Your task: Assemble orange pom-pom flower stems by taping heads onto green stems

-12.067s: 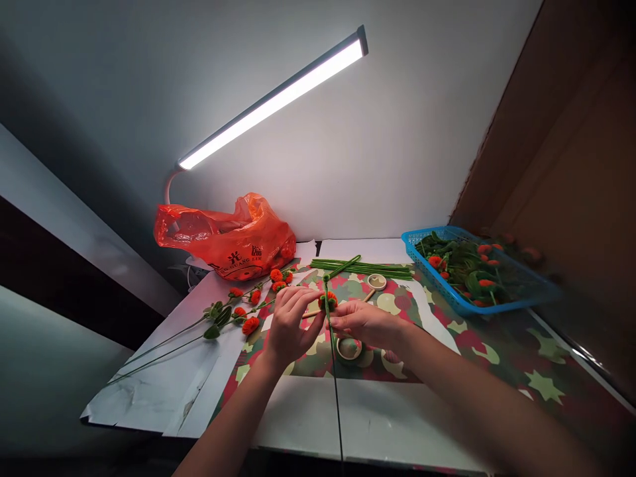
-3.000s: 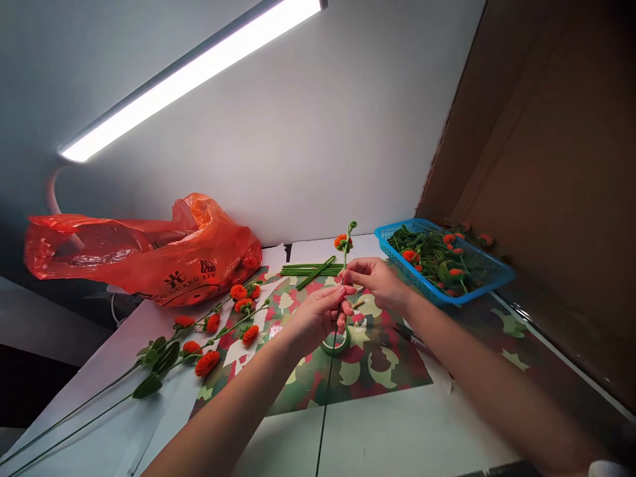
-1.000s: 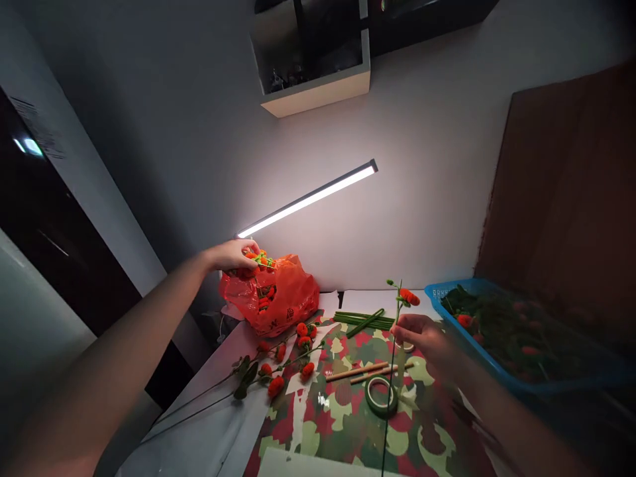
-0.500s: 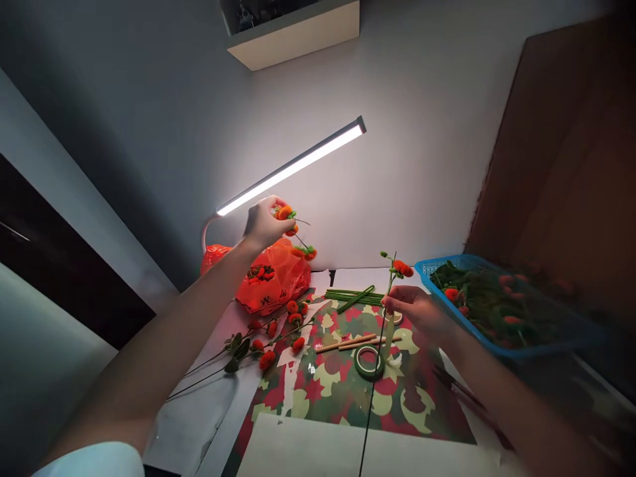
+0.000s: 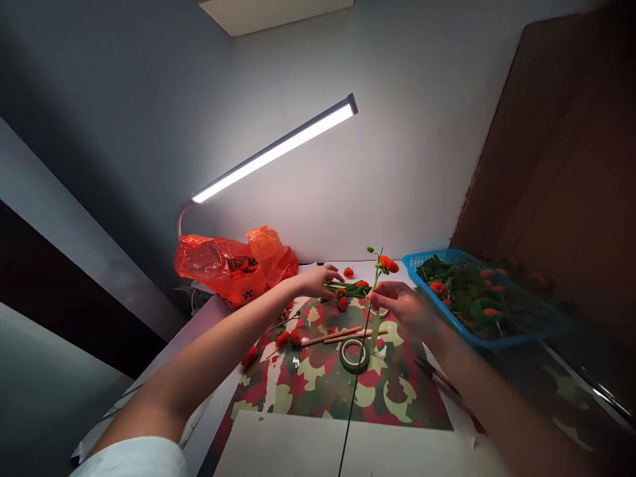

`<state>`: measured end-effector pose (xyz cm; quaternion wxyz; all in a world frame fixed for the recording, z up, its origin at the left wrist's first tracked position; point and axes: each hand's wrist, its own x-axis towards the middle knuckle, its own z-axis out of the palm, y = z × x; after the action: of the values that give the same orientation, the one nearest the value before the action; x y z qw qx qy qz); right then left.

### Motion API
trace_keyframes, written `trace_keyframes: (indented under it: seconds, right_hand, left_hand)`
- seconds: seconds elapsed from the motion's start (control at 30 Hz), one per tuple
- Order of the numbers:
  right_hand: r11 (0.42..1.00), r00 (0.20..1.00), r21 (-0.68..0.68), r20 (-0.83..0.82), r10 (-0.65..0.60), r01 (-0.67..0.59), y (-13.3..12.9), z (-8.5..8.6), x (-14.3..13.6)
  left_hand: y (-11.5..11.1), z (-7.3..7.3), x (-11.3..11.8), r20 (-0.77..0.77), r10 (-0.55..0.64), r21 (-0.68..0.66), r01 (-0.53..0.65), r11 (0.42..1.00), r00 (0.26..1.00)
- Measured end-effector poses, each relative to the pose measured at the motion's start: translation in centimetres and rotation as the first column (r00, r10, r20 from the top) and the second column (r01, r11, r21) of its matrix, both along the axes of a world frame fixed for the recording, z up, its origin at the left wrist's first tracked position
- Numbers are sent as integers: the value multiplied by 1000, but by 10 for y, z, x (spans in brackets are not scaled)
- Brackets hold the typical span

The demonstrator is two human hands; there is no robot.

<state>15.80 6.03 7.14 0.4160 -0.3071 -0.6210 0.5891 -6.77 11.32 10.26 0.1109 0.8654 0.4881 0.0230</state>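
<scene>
A lit bar lamp (image 5: pixel 275 151) slants across the wall (image 5: pixel 407 132) at 11 o'clock, its higher end toward 12, its lower end meeting a curved neck (image 5: pixel 181 218) near 9. Just left of 12, a pale box-like underside (image 5: pixel 278 14) meets the top edge. A large brown panel (image 5: pixel 556 152) stands at 2 o'clock. A dark band (image 5: pixel 59 298) slopes down around 9, and a white cable (image 5: pixel 193 303) hangs at 8.

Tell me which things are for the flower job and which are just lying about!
Seem part of the job:
- flower in the right hand
- loose flowers by the left hand
- green stems
- tape
- bag and basket, with flowers inside

Probably just lying about:
- sticks
- dark tool, too blurred to name
</scene>
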Motion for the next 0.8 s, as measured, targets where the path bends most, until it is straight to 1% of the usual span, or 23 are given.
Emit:
trace_keyframes:
  seconds: [0.03, 0.07, 0.1, 0.13, 0.17, 0.2, 0.23, 0.3, 0.37, 0.4, 0.47, 0.53, 0.6, 0.7, 0.8]
  right_hand:
    - [1000, 1000, -6, -8, 1, -1, 1, 0, 0]
    - [1000, 1000, -15, -18, 0, 0, 1, -1, 0]
    - [1000, 1000, -22, -27, -3, 3, 2, -2, 0]
    - [1000, 999, -26, -34, -6, 5, 3, -4, 0]
    - [1000, 999, -27, -39, -7, 6, 4, -5, 0]
    - [1000, 999, -27, -44, -9, 7, 4, -5, 0]
    - [1000, 999, -28, -47, -10, 8, 4, -5, 0]
    - [1000, 999, -28, -42, -8, 7, 3, -5, -1]
    - [1000, 1000, -22, -29, -5, 4, 1, -3, -2]
    - [1000, 1000, -16, -23, -2, 2, 1, -2, -2]
    - [1000, 1000, -2, -15, -4, 4, 0, -1, -2]
    - [1000, 1000, 14, -15, -9, 10, 0, -1, -1]
    - [999, 1000, 36, -12, -7, 7, 1, -2, 1]
    - [999, 1000, 50, -3, -16, 16, 3, -5, 4]
    - [998, 1000, 50, -15, -24, 25, 4, -4, 6]
  left_hand:
    - [-14, 4, -9, -15, -20, -1, 20, 1000, 1000]
    - [-31, 8, -18, -53, -17, -15, 16, 1000, 998]
    - [-48, 11, -27, -122, 31, -49, -37, 998, 992]
    - [-65, 11, -35, -214, 105, -83, -125, 989, 971]
    - [-82, 8, -41, -318, 180, -113, -226, 968, 931]
    - [-97, 1, -46, -402, 239, -113, -307, 945, 884]
    - [-110, -8, -50, -444, 277, -88, -350, 933, 852]
    - [-129, -29, -55, -441, 344, -18, -392, 920, 829]
    - [-138, -50, -58, -438, 419, 44, -446, 894, 795]
    - [-140, -58, -58, -429, 455, 73, -472, 879, 780]
    - [-142, -69, -59, -392, 512, 129, -505, 853, 764]
    - [-144, -74, -61, -347, 549, 178, -521, 834, 760]
    - [-145, -77, -64, -327, 559, 197, -523, 829, 762]
    - [-146, -82, -66, -316, 532, 185, -499, 846, 785]
    - [-146, -89, -66, -321, 515, 184, -481, 857, 795]
